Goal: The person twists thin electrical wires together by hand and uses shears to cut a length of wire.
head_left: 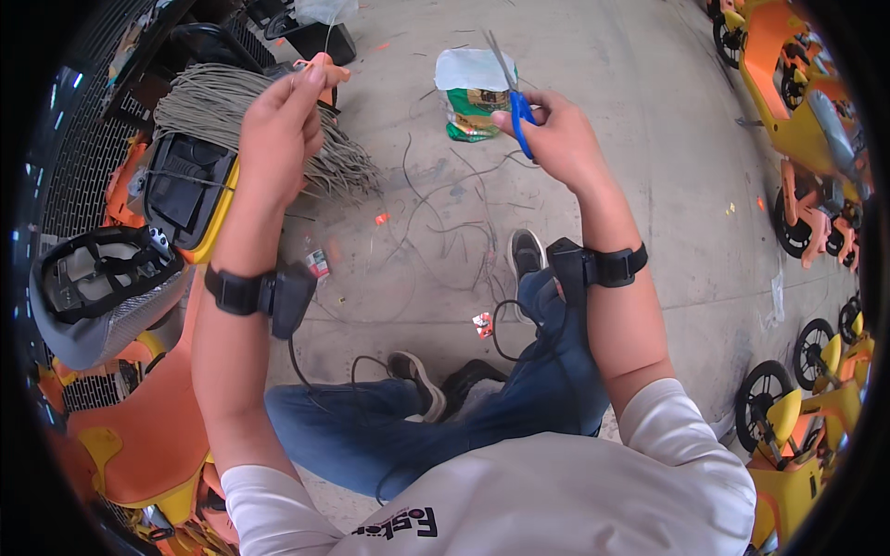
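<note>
My left hand (283, 130) is raised at the upper left, thumb and forefinger pinched together. A small orange piece (339, 74) shows at its fingertips, partly hidden by them, and a thin strand rises from the same spot. At the upper middle, my right hand (561, 139) grips scissors (521, 120) by their blue handles. The blades point up and away, apart from the left hand. Beneath and beyond my left hand lies a large bundle of grey cords (209, 107). A green and white bag (473, 116) stands on the floor behind the scissors.
A grey helmet (102, 292) and a yellow-and-black case (190, 190) are at the left. Orange and yellow ride-on toys with black wheels (765, 398) line the right; an orange seat (153, 408) is lower left. Loose cord pieces (454, 227) and scraps litter the concrete floor.
</note>
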Demonstrator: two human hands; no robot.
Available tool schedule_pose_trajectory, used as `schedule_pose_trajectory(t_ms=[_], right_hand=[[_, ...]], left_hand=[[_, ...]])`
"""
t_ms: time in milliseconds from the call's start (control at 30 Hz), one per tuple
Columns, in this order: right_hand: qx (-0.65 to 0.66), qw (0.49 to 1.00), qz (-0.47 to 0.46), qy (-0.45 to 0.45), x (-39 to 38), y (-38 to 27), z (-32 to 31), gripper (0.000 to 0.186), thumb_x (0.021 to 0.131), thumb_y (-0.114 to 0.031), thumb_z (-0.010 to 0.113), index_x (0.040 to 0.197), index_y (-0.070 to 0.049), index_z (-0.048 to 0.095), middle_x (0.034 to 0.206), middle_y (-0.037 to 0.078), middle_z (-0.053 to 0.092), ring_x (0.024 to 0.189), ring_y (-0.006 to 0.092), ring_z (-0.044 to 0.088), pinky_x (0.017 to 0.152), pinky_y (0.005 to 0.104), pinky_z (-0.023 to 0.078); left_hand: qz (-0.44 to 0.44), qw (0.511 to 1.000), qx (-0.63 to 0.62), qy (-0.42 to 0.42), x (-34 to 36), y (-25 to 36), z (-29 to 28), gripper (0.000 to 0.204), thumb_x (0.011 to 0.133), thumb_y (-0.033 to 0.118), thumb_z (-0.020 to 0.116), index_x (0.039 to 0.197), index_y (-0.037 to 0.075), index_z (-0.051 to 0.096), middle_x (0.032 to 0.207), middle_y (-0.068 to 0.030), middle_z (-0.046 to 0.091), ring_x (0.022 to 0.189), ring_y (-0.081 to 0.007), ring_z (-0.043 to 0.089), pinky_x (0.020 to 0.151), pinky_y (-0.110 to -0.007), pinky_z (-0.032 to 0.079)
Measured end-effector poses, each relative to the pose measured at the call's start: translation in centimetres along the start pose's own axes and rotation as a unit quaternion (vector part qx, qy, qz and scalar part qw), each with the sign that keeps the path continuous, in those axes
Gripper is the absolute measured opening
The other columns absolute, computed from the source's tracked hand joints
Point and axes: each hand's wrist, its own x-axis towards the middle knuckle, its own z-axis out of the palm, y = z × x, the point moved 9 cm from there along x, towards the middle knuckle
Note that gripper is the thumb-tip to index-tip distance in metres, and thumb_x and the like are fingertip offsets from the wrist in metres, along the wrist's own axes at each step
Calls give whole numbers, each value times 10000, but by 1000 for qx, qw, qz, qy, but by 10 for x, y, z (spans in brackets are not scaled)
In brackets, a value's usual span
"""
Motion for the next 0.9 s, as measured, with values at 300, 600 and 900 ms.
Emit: schedule_pose_trajectory(t_ms=[300,600,900], right_hand=[[46,993,102,30,-12,47,-47,535,756,-289,772,1114,58,579,770,66,651,645,88,570,564,232,459],[-5,987,160,28,-40,98,-93,431,762,-139,765,1114,24,579,749,20,602,672,77,540,597,230,449],[60,961,266,54,-55,142,-119,457,742,-27,747,1154,22,555,791,27,585,750,96,551,618,220,454]], left_hand=[[181,981,-61,-16,225,6,91,256,907,270,598,971,27,650,633,11,498,504,-65,436,470,-236,386],[186,979,67,51,338,-72,152,267,926,276,565,917,27,660,593,8,535,518,-81,492,477,-245,384],[-22,996,92,-7,362,-294,183,284,912,241,560,998,-7,667,731,-20,598,665,-100,532,637,-256,447]])
